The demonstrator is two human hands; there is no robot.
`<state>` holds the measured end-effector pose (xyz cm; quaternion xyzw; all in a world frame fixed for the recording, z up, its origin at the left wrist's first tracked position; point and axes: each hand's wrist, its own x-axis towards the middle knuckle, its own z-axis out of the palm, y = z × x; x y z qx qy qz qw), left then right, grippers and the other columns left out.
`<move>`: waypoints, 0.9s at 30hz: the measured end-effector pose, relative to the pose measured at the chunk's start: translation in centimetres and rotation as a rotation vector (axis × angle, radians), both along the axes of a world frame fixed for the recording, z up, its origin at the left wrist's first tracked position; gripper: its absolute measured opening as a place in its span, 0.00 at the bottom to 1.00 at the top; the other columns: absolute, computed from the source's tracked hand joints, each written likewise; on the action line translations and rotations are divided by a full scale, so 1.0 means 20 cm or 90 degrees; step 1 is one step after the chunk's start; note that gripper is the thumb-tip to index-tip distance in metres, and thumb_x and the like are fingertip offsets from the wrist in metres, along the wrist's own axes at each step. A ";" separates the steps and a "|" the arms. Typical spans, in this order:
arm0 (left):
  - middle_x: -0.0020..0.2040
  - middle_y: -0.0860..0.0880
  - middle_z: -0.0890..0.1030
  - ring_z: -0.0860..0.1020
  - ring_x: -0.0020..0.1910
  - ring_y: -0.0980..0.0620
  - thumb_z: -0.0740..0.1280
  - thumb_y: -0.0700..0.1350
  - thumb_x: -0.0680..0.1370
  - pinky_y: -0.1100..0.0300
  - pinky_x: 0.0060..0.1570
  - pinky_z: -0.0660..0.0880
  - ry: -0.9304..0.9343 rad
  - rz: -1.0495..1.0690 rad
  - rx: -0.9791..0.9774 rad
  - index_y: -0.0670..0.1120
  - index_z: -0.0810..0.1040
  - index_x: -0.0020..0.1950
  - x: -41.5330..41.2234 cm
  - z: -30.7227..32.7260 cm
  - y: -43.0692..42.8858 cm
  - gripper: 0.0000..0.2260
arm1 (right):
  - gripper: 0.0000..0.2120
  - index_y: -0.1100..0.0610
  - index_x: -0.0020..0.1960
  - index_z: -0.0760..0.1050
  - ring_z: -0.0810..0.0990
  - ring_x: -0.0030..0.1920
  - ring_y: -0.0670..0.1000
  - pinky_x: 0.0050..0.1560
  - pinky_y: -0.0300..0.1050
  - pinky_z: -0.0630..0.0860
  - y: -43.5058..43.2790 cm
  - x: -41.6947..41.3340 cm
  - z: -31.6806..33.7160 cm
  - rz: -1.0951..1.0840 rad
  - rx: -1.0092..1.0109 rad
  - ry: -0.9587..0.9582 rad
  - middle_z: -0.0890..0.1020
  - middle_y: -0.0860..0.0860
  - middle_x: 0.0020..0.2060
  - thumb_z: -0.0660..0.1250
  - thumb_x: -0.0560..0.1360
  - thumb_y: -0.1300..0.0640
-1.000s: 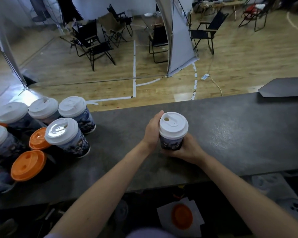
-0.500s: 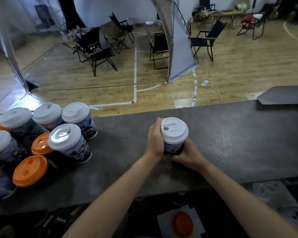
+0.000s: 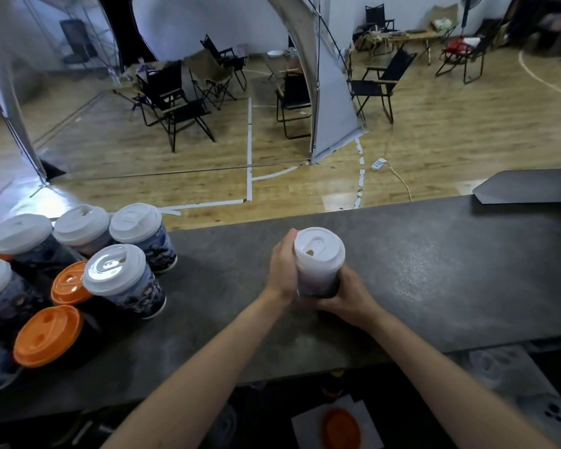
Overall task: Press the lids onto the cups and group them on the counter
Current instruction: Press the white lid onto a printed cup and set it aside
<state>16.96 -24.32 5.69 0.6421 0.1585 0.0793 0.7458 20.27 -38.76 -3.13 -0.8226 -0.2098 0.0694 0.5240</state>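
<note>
White plastic on top here: a sip lid caps the printed paper cup, and both hands are on it, over the middle of the dark grey counter. The left hand is clamped against the cup's left side, fingers curled round towards the far wall and reaching up to the lid's rim. The right hand wraps the lower body from the right and the near side, fingers curled tight under the print. The cup's print is blurred, and the hands hide its base, so I cannot tell whether it touches the counter.

Well to the left of that cup, the finished group stands packed together. The nearest is a white-lidded cup with glare on its top, and a second white-lidded cup stands just behind it. Further left come more white tops, plus two orange lids on dark cups at the group's near side.

Far right of the held cup, a flat dark panel lies on the counter's back edge. Below and nearer than the cup, under the counter's lip, a loose orange lid lies on white paper. Beyond the cup, black folding chairs stand on a wooden floor, and a white power strip lies there too.
</note>
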 end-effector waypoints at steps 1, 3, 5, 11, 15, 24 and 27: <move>0.36 0.53 0.84 0.81 0.36 0.60 0.55 0.44 0.86 0.65 0.42 0.76 0.022 -0.055 -0.002 0.43 0.81 0.43 0.02 0.01 0.03 0.19 | 0.43 0.53 0.74 0.70 0.77 0.69 0.45 0.69 0.54 0.75 0.00 -0.01 0.00 0.003 -0.003 0.001 0.79 0.44 0.68 0.85 0.64 0.52; 0.39 0.49 0.85 0.82 0.40 0.55 0.56 0.48 0.86 0.61 0.46 0.76 0.065 -0.139 -0.005 0.43 0.82 0.44 0.05 0.02 0.08 0.19 | 0.41 0.54 0.73 0.71 0.78 0.67 0.43 0.69 0.52 0.76 -0.01 -0.02 -0.01 0.016 -0.007 -0.002 0.80 0.44 0.66 0.84 0.65 0.52; 0.37 0.51 0.84 0.81 0.40 0.56 0.58 0.48 0.86 0.60 0.48 0.75 0.078 -0.120 0.004 0.44 0.82 0.42 0.04 0.02 0.08 0.19 | 0.40 0.53 0.73 0.72 0.78 0.67 0.43 0.68 0.51 0.76 -0.01 -0.03 -0.01 0.021 -0.010 0.000 0.80 0.44 0.66 0.84 0.65 0.50; 0.32 0.54 0.80 0.77 0.31 0.64 0.55 0.41 0.86 0.69 0.36 0.72 0.014 0.003 0.022 0.45 0.77 0.38 0.00 0.02 0.02 0.19 | 0.46 0.53 0.76 0.68 0.76 0.69 0.44 0.70 0.50 0.75 0.01 -0.02 0.01 0.010 0.011 0.000 0.78 0.44 0.69 0.83 0.64 0.44; 0.48 0.45 0.82 0.79 0.49 0.51 0.59 0.50 0.85 0.56 0.55 0.73 0.082 -0.128 0.036 0.45 0.81 0.45 0.05 0.06 0.07 0.15 | 0.44 0.53 0.75 0.69 0.77 0.68 0.44 0.69 0.54 0.76 0.00 -0.03 0.00 0.014 -0.006 0.008 0.79 0.45 0.68 0.84 0.64 0.47; 0.33 0.54 0.82 0.78 0.32 0.66 0.55 0.43 0.87 0.69 0.38 0.73 0.029 -0.029 0.042 0.43 0.78 0.40 0.00 0.01 0.04 0.19 | 0.45 0.52 0.73 0.72 0.78 0.66 0.43 0.68 0.52 0.77 0.01 -0.02 0.00 0.009 0.020 0.013 0.80 0.43 0.66 0.83 0.61 0.41; 0.37 0.51 0.85 0.82 0.39 0.57 0.56 0.48 0.86 0.60 0.48 0.75 0.072 -0.116 -0.011 0.44 0.82 0.43 0.04 0.03 0.06 0.20 | 0.41 0.53 0.72 0.73 0.79 0.66 0.44 0.68 0.55 0.77 0.00 -0.03 -0.01 0.020 0.002 0.016 0.81 0.44 0.66 0.83 0.63 0.42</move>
